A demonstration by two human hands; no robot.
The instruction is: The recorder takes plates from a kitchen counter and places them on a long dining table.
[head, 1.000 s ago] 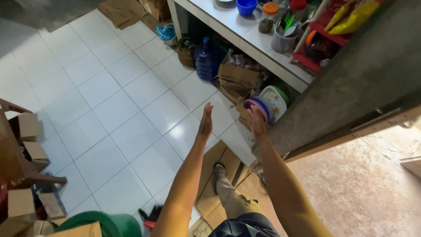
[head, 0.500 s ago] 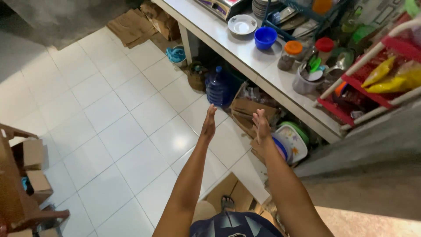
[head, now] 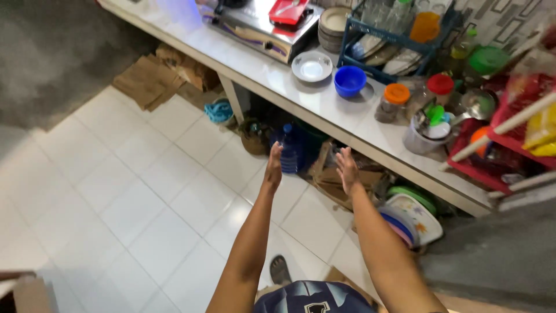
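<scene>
Both my arms stretch forward over a white tiled floor. My left hand is flat, fingers straight, palm facing right, holding nothing. My right hand is also flat and empty, palm facing left, about a hand's width away. Beyond the hands a blue water jug and cardboard boxes sit under a white tiled counter. On the counter stand a white bowl and a blue bowl.
A gas stove, a blue dish rack, jars with orange and red lids, and a utensil cup sit on the counter. Round plastic lids lean below it at right. Flattened cardboard lies at the far left.
The view has swung up and toward the counter, bringing the stove and dish rack into sight. Both hands stay raised, flat and empty, now in front of the jug and boxes.
</scene>
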